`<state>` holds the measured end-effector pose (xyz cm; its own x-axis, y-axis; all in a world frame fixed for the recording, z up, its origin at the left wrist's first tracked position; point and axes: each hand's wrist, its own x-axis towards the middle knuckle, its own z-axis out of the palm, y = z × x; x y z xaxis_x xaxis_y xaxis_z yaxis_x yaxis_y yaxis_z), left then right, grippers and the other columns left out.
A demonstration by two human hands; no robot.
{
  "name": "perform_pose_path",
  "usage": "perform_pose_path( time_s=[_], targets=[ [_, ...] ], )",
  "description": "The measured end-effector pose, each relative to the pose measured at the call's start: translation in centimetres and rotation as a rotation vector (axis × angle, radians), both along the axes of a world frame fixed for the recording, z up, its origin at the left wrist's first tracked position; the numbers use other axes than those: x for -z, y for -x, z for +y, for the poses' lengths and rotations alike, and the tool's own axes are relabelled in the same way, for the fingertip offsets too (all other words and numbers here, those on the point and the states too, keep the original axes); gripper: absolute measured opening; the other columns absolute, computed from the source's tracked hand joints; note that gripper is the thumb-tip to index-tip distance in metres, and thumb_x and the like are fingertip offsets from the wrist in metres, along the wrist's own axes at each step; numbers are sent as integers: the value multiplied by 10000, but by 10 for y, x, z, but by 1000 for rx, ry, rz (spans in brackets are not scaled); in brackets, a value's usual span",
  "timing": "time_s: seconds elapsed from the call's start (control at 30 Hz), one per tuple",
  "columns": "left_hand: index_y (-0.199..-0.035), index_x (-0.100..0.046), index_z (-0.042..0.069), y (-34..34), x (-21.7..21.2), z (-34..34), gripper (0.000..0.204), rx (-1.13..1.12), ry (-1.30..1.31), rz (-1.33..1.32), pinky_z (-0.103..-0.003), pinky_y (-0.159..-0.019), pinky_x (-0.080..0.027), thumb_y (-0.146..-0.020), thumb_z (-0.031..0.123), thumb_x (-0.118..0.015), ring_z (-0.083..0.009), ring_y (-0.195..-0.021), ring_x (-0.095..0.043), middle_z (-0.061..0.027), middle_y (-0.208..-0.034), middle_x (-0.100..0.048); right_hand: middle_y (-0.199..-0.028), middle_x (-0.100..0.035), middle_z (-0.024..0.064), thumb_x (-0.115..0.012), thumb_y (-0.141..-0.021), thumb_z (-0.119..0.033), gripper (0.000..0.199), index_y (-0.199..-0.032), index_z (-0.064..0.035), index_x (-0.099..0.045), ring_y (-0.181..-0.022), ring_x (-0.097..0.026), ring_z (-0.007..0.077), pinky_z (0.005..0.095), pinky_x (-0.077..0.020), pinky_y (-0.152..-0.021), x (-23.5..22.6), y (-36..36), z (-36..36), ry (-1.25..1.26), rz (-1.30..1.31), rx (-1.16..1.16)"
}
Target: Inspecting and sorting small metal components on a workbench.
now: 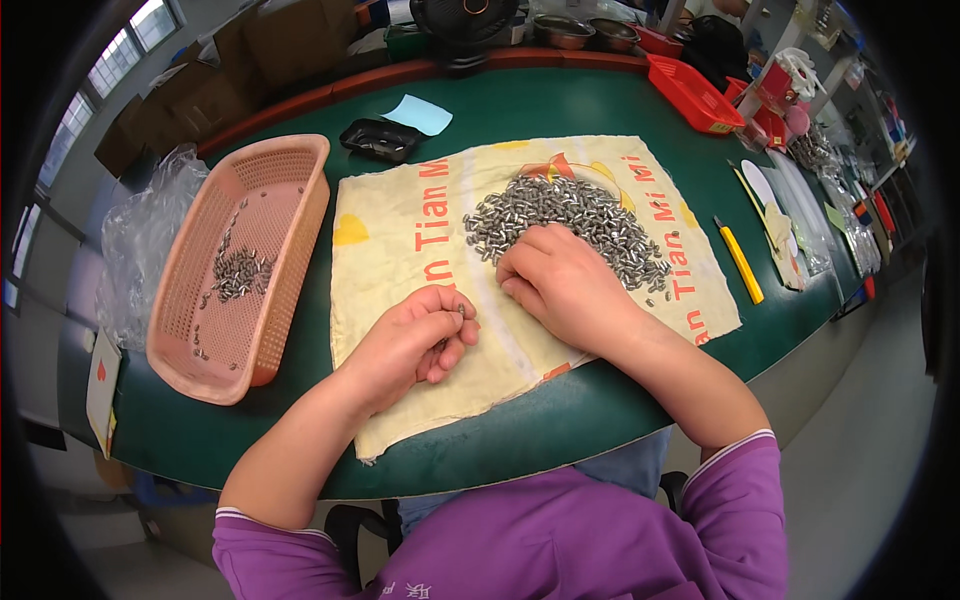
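Observation:
A heap of small shiny metal parts (590, 215), short and rounded, lies on a cream printed cloth (400, 270) spread over the table. At the heap's near left edge rests my right hand (560, 280), its fingers curled down; what they pinch, if anything, is hidden. Closer to me and further left, my left hand (425, 335) is closed, palm partly turned up, with a small metal part showing between thumb and forefinger. Left of the cloth stands a pink plastic basket (285, 300) with a smaller pile of the same metal parts (242, 273) inside.
Right of the cloth lies a yellow utility knife (740, 262). A black tray (380, 139) and a light blue sheet (420, 115) sit beyond the cloth. Red trays (695, 95) stand at the far right. Clear plastic bags (150, 240) lie beside the basket.

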<state>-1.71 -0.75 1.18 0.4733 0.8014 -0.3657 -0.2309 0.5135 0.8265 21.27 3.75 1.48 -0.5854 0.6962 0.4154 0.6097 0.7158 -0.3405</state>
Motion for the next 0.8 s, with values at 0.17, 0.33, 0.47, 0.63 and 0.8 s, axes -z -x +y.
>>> perform_pose_path(
  time_s=[0.17,0.33,0.47,0.63,0.8],
  targets=[
    [-1168,-541,47,-1,-4,-2,187,7,5,41,-193,-546,-392,-1012,149,-553,-57,-626,-483,-31,-942,-606,-894,-644,76,-644,-950,-122,94,-1017,-56,-640,-865,-639,206,336,-521,-788,-16,6,-20,728,418,-55],
    [-1182,-568,58,-1,-1,-2,230,62,-36,35,-185,-538,-371,-991,161,-641,-31,-621,-466,-15,-915,-608,-955,-619,36,-665,-960,-104,96,-1041,-74,-706,-863,-617,134,276,-514,-770,-9,4,-19,688,477,-159],
    [-1130,-594,72,-2,-2,-4,191,63,-20,63,-186,-511,-345,-985,175,-664,-23,-596,-449,-2,-884,-616,-959,-623,36,-679,-951,-107,93,-1030,-74,-716,-863,-612,133,275,-515,-774,-4,6,-17,721,490,-192],
    [-1098,-602,79,-3,-4,-3,174,60,-12,77,-189,-499,-327,-976,177,-679,-20,-581,-437,12,-844,-613,-998,-627,38,-665,-952,-58,107,-1047,-54,-713,-926,-622,124,275,-506,-812,0,7,-17,741,508,-217],
    [-1092,-605,81,-3,-5,-4,178,53,12,98,-193,-488,-305,-971,180,-689,-22,-564,-425,19,-809,-606,-987,-652,42,-670,-943,-50,112,-1043,-52,-720,-925,-640,135,284,-518,-815,0,9,-19,765,538,-198]
  ],
)
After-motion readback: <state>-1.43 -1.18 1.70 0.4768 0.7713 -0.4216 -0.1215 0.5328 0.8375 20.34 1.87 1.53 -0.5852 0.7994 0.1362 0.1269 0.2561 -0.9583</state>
